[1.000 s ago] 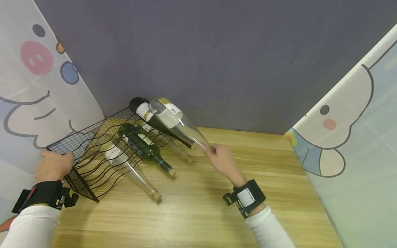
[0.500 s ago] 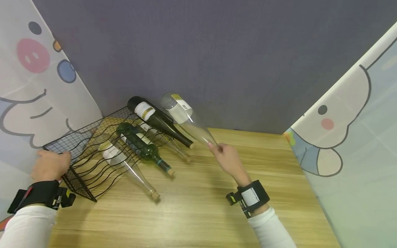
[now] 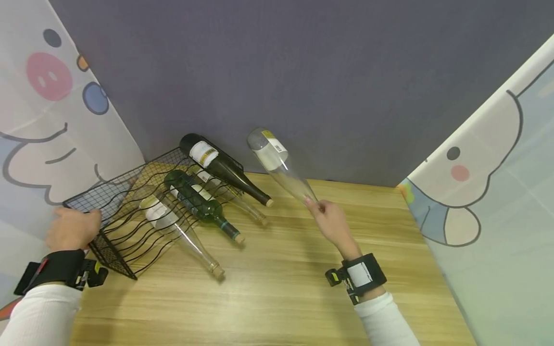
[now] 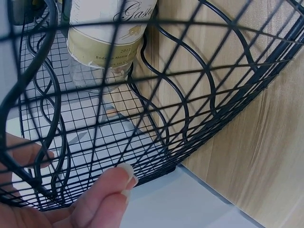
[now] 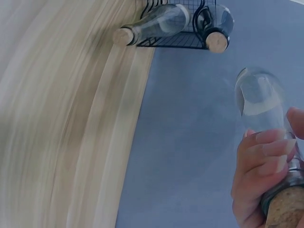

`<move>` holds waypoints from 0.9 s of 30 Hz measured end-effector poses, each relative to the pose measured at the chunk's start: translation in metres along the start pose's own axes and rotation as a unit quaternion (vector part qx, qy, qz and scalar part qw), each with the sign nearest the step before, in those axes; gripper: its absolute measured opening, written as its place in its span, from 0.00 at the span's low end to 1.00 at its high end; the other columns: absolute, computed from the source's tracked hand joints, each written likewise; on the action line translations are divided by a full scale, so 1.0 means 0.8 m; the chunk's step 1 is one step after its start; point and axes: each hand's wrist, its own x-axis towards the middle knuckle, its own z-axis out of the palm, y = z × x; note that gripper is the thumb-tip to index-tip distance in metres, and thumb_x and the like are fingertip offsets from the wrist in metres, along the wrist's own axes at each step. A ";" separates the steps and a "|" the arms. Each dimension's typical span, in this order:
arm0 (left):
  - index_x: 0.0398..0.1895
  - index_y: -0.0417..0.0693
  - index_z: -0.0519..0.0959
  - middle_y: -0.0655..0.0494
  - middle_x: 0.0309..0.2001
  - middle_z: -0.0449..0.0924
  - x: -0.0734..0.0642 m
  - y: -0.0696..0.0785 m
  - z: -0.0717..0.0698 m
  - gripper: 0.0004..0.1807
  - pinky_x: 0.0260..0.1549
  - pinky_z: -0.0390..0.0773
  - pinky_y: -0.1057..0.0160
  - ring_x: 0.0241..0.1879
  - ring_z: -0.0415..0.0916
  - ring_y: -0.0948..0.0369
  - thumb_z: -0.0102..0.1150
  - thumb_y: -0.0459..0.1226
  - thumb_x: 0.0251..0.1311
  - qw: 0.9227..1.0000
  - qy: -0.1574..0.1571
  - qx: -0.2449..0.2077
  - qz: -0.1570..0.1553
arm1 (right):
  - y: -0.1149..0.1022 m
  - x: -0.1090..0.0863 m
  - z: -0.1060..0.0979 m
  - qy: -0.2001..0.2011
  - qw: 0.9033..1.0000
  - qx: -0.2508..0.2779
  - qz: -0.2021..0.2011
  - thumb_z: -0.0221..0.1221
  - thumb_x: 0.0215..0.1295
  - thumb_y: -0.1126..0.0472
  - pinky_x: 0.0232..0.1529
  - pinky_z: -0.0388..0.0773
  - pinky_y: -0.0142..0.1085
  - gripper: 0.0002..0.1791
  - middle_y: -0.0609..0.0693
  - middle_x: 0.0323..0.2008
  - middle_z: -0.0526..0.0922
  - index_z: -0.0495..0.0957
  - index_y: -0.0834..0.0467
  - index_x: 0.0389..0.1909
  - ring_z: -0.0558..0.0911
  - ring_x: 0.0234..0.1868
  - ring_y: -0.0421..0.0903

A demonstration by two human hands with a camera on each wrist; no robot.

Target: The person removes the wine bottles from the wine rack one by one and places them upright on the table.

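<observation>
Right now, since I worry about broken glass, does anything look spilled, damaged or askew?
Nothing stands out: no spill or breakage shows on the table, the bottles in the wire rack lie corked, and the right hand holds a clear bottle apart from the rack. Fine cracks wouldn't show.

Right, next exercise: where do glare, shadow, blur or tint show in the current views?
Head: pale glare on the yellow-brown wooden table, soft shadow left of the black right wristband; left wrist: nearest bars of the black wire rack look soft, the white-and-gold paper label partly readable; right wrist: bluish cast, table grain smeared.
</observation>
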 end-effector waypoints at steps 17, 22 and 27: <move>0.61 0.10 0.20 0.25 0.24 0.77 0.001 0.003 -0.003 0.50 0.44 0.69 0.29 0.43 0.66 0.22 0.25 0.52 0.70 1.000 0.001 -0.002 -0.001 | 0.053 -0.010 -0.004 -0.001 0.998 -0.023 0.063 0.46 0.72 0.40 0.21 0.66 0.34 0.32 0.55 0.21 0.76 0.79 0.64 0.27 0.71 0.21 0.47; 0.61 0.09 0.21 0.29 0.20 0.78 0.001 0.002 -0.002 0.50 0.44 0.69 0.29 0.43 0.67 0.22 0.25 0.52 0.70 1.000 0.001 -0.001 -0.002 | 0.070 -0.012 -0.003 0.000 0.997 -0.028 0.070 0.45 0.72 0.40 0.22 0.68 0.34 0.34 0.58 0.24 0.80 0.81 0.67 0.32 0.73 0.23 0.48; 0.61 0.10 0.19 0.29 0.21 0.78 0.002 0.000 -0.002 0.50 0.43 0.70 0.30 0.42 0.68 0.23 0.24 0.52 0.70 1.000 -0.004 0.002 0.000 | 0.086 -0.014 -0.002 -0.004 0.996 -0.029 0.079 0.45 0.72 0.40 0.21 0.66 0.34 0.34 0.57 0.23 0.79 0.82 0.67 0.32 0.72 0.21 0.47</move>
